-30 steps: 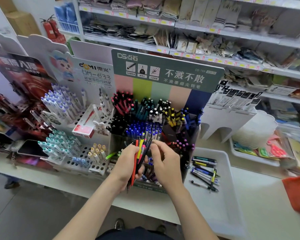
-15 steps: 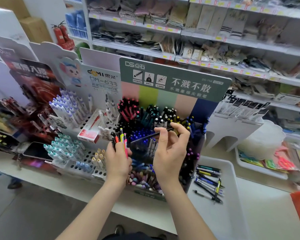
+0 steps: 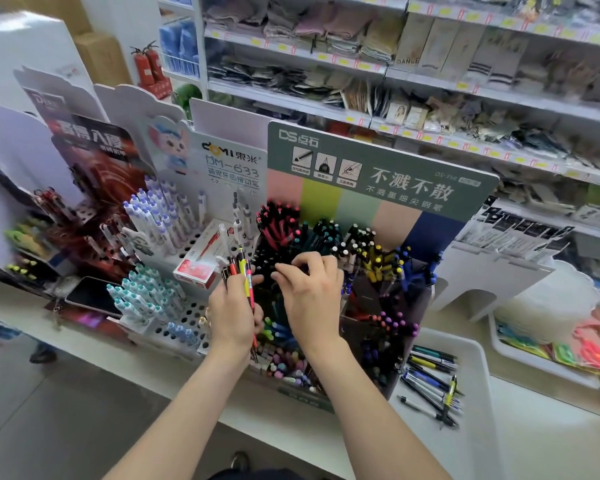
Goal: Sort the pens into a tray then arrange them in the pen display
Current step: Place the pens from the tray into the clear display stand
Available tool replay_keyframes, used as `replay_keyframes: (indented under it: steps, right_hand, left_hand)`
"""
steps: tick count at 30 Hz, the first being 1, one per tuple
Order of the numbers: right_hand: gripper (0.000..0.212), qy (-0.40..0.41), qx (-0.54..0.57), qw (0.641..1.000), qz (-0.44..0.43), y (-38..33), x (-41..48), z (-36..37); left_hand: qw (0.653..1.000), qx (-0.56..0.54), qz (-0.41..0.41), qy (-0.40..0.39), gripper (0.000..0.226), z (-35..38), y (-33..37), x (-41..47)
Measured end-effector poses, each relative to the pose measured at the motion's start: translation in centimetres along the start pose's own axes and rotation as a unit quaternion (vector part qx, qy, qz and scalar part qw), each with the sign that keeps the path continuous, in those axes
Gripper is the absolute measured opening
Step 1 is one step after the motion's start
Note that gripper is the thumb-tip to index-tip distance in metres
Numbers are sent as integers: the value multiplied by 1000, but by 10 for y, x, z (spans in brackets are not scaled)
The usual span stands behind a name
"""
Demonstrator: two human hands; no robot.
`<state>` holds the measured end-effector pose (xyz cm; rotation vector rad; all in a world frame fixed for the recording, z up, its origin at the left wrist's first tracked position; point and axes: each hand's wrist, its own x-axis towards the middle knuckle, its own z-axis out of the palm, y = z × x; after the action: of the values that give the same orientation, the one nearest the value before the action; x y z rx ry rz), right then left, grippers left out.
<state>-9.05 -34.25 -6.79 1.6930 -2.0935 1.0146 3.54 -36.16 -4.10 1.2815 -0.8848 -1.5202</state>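
Left hand point(image 3: 234, 318) gripping pen bunch point(image 3: 246, 282) at display point(image 3: 378, 178) front-left, right hand point(image 3: 312, 296) fingers curled over display's black pens point(image 3: 265, 259), grip unclear, tray point(image 3: 475, 441) against display's right side, loose pens point(image 3: 430, 382) by tray's display-side edge, desk point(image 3: 84, 341) edge just before display

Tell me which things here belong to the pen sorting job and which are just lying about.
Job: pen bundle in the left hand; right hand; pen display; white tray with loose pens.
Lying about: phone; red box; fire extinguishers.
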Motion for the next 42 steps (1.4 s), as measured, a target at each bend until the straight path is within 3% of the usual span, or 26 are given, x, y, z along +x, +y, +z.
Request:
replay_keyframes:
  steps: [4,7,10,12,15,20,25,30,33,36,42]
  right_hand:
    - [22,-91,-24,992,-85,-11,-12,-4]
    - [27,-44,126,990,52,-18,-11,-18]
    - [27,-90,329,913,223,-20,-5,-38]
    - [29,-126,392,872,266,-17,-6,-47]
    - [24,-121,410,851,306,-3,-15,-53]
    - [10,12,346,892,290,-6,-19,-72]
    - [9,154,393,878,227,-17,10,-93]
    - [11,116,335,927,121,-16,44,-80]
    - [14,97,264,958,58,-13,57,-69]
    - [10,99,209,973,6,-10,62,-67]
    - [10,60,235,968,60,-2,64,-64]
  left_hand:
    - [1000,1,25,-14,31,-4,1,5]
    - [997,10,31,-70,32,-4,6,0]
    - [984,56,38,-165,38,1,10,-14]
    - [972,83,37,-216,41,8,12,-24]
    - [962,113,13,-246,34,16,8,-31]
    - [968,123,10,-216,28,22,1,-33]
    - [984,116,45,-129,19,17,2,-15]
    - [983,131,98,-80,7,12,28,3]
    - [946,256,199,-18,24,17,44,12]
    - [917,319,238,-8,33,29,52,23]
    - [891,364,271,-13,42,51,52,39]
